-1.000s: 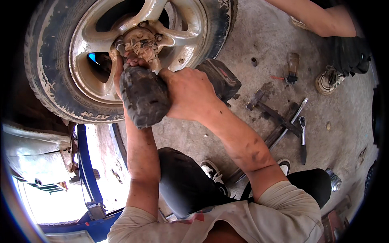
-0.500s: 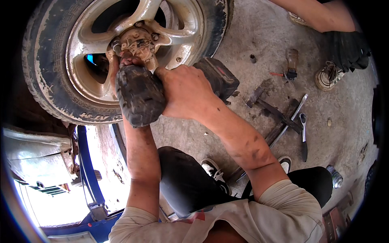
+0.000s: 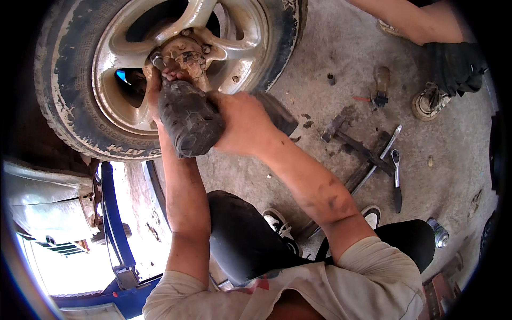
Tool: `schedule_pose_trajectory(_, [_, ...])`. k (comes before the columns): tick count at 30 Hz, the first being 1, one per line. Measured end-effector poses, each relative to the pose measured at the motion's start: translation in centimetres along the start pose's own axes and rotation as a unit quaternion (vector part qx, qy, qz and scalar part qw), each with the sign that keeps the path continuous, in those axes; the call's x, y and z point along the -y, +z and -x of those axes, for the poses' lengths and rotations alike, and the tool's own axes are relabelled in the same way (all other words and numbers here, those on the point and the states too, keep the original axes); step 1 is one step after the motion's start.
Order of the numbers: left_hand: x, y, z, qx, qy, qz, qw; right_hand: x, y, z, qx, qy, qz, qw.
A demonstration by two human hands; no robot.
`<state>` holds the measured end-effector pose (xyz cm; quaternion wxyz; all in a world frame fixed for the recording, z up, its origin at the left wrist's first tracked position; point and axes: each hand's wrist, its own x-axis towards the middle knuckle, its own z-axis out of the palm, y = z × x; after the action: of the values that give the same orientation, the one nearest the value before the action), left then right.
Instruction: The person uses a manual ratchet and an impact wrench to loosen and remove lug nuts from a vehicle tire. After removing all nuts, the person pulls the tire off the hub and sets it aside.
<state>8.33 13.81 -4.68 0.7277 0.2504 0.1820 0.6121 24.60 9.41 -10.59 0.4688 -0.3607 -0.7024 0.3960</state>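
Observation:
A black cordless impact wrench [image 3: 189,120] points at the muddy hub [image 3: 181,53] of a vehicle wheel [image 3: 128,122]. My right hand [image 3: 240,120] is closed round its handle, and the battery end sticks out to the right of my wrist. Under the tool's nose, my left hand [image 3: 172,74] wraps the front end, with its fingertips showing beside the hub; the tool's body hides most of it. A metal socket [image 3: 157,58] at the nose reaches a lug position on the hub's left side. Other lug nuts [image 3: 206,49] show round the hub.
On the concrete floor to the right lie a hammer [image 3: 354,144], a long metal bar [image 3: 381,154], a ratchet [image 3: 397,181], a loose socket [image 3: 331,79] and a brownish bottle [image 3: 381,85]. A spray can [image 3: 438,233] lies by my knee. Another person's shoe [image 3: 428,101] and arm [image 3: 421,21] are at upper right.
The impact wrench has swung slightly, its rear end rising a little and its battery end dropping behind my right wrist. Both hands keep their hold. The whole view has shifted slightly.

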Motion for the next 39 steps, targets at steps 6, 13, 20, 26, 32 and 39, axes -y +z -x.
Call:
schedule_pose_trajectory(6, [-1.8, -1.0, 0.6, -0.022, -0.041, 0.044, 0.998, 2.0, 0.6, 0.6, 0.036, 0.052, -0.019, 0.998])
schedule_pose_trajectory(13, [-0.7, 0.1, 0.7, -0.027, -0.043, 0.005, 0.999, 0.2, 2.8, 0.7, -0.024, -0.02, -0.124, 0.992])
schedule_pose_trajectory(20, [0.8, -1.3, 2.1, -0.014, -0.024, -0.093, 0.995, -1.9, 3.2, 2.7, -0.022, 0.004, -0.109, 0.994])
schedule_pose_trajectory(26, [3.4, -1.6, 3.8, -0.034, -0.025, -0.092, 0.995, -4.3, 4.5, 5.2, -0.028, -0.028, -0.193, 0.98])
schedule_pose_trajectory(32, [1.5, -0.3, 2.6, 0.002, -0.008, -0.1, 0.995, -2.8, 4.2, 2.7, -0.033, -0.042, -0.209, 0.976])
schedule_pose_trajectory(39, [0.3, -1.0, 1.0, 0.019, -0.025, -0.041, 0.999, -1.6, 3.2, 1.8, -0.029, -0.004, -0.168, 0.985])
